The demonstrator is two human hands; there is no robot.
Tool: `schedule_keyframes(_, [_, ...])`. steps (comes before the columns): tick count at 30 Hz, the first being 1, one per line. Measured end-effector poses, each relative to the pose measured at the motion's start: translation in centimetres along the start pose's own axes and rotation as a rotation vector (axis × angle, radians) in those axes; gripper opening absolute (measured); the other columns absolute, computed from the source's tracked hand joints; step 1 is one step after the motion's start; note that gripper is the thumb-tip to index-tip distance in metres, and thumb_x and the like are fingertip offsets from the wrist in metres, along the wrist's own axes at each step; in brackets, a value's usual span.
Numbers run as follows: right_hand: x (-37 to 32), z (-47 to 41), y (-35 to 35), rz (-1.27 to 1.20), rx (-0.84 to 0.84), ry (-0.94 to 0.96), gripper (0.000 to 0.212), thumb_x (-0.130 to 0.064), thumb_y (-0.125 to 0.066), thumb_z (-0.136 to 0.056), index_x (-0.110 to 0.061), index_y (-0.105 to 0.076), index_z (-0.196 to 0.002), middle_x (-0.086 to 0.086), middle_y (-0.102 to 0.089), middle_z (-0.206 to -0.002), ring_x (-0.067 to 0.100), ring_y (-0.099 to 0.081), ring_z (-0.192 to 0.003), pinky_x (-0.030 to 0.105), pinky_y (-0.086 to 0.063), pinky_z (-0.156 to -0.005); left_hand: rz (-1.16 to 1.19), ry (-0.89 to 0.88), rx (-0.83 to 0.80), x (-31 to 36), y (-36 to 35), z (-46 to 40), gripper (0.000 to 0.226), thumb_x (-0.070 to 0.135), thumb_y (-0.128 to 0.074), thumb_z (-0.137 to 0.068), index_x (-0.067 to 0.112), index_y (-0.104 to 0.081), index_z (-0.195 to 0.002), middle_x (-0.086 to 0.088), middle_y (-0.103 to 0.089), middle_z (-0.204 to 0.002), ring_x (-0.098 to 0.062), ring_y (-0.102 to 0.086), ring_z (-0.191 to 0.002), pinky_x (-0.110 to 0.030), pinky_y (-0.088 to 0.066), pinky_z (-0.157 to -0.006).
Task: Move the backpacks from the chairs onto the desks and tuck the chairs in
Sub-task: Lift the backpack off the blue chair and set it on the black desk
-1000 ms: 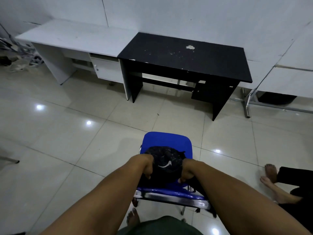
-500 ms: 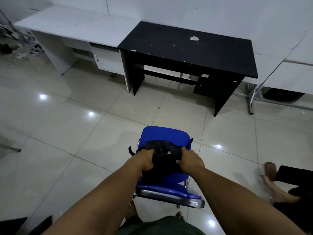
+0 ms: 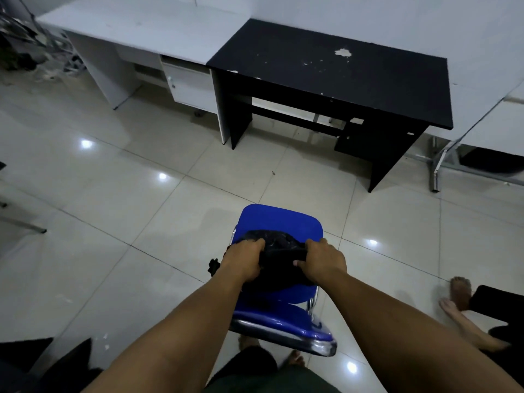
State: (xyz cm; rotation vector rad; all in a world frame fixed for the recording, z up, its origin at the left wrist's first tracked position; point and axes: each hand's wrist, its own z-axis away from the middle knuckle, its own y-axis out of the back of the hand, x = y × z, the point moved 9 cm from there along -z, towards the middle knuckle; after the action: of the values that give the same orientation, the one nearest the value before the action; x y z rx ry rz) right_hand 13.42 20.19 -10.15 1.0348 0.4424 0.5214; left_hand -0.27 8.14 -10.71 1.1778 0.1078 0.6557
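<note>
A black backpack lies on the seat of a blue chair with a chrome frame, right in front of me. My left hand grips the backpack's left side and my right hand grips its right side, both fingers curled into the fabric. A strap end hangs off the left of the seat. Beyond the chair stands a black desk with chipped paint. A white desk adjoins it on the left.
Glossy tiled floor lies between the chair and the desks. A seated person's bare feet rest on the floor at the right. A metal table leg stands right of the black desk. Cables are piled at the far left.
Both hands have closed tighter on the backpack and bunched it. The view has come closer to the desks, and the chair sits a little further forward.
</note>
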Motion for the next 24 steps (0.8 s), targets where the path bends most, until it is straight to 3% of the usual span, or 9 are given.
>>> schedule_keyframes(5, [-0.1,-0.8,1.4,-0.292,0.114,0.006,0.045,-0.042,-0.062,-0.091,-0.022,-0.032,-0.118,0.002,-0.058,-0.091,0.020,-0.057,-0.073,0.035,-0.051,-0.063,0.050,0.039,0.123,0.6,2.8,-2.1,0.032,0.020,-0.057,-0.082,0.018,-0.047,-0.112,-0.009,-0.064,-0.097,-0.030,-0.061,-0.084,-0.039,-0.049,-0.069])
schedule_keyframes(8, [-1.4,-0.6,2.4,-0.424,0.217,0.110,0.054,-0.039,-0.065,-0.086,-0.026,-0.023,-0.118,0.000,-0.061,-0.099,0.018,-0.061,-0.069,0.033,-0.051,-0.057,0.131,0.062,0.245,2.1,4.7,-3.3,0.028,0.017,-0.053,-0.080,0.017,-0.044,-0.106,-0.006,-0.063,-0.086,-0.026,-0.054,-0.069,-0.035,-0.042,-0.060])
schedule_keyframes(11, [-2.4,-0.7,1.9,-0.524,0.137,0.164,0.055,-0.042,-0.066,-0.076,-0.026,-0.024,-0.109,-0.004,-0.061,-0.090,0.017,-0.063,-0.066,0.046,-0.055,-0.057,0.230,0.091,0.275,3.9,6.4,-4.5,0.024,0.020,-0.052,-0.079,0.020,-0.042,-0.101,-0.004,-0.062,-0.083,-0.026,-0.053,-0.068,-0.035,-0.044,-0.062])
schedule_keyframes(13, [-2.8,-0.7,1.8,-0.571,0.094,0.196,0.060,-0.050,-0.068,-0.072,-0.027,-0.024,-0.106,-0.007,-0.058,-0.091,0.013,-0.062,-0.068,0.044,-0.055,-0.057,0.306,0.108,0.286,5.3,7.2,-5.2,0.021,0.021,-0.050,-0.078,0.022,-0.041,-0.097,-0.003,-0.061,-0.080,-0.027,-0.054,-0.069,-0.036,-0.044,-0.061])
schedule_keyframes(18, [-1.7,-1.0,3.9,-0.739,0.151,0.257,0.079,-0.065,-0.070,-0.067,-0.028,-0.029,-0.123,-0.011,-0.050,-0.111,0.003,-0.060,-0.083,0.023,-0.051,-0.065,0.442,0.151,0.357,8.1,8.5,-6.5,0.015,0.021,-0.051,-0.081,0.024,-0.040,-0.091,0.004,-0.053,-0.071,-0.021,-0.054,-0.065,-0.033,-0.040,-0.054])
schedule_keyframes(21, [0.6,-1.6,5.4,-0.775,0.163,0.256,0.080,-0.066,-0.072,-0.066,-0.032,-0.029,-0.125,-0.012,-0.051,-0.115,0.005,-0.060,-0.092,0.034,-0.057,-0.074,0.484,0.157,0.417,9.7,9.5,-7.2,0.015,0.024,-0.054,-0.085,0.026,-0.040,-0.090,0.005,-0.056,-0.071,-0.015,-0.055,-0.062,-0.030,-0.042,-0.050])
schedule_keyframes(24, [3.0,-2.1,7.1,-0.735,0.180,0.259,0.081,-0.063,-0.071,-0.066,-0.029,-0.030,-0.128,-0.010,-0.048,-0.114,0.012,-0.061,-0.090,0.039,-0.057,-0.072,0.574,0.239,0.455,11.8,9.7,-7.6,0.017,0.028,-0.057,-0.087,0.023,-0.042,-0.093,0.003,-0.057,-0.076,-0.014,-0.055,-0.065,-0.029,-0.041,-0.052])
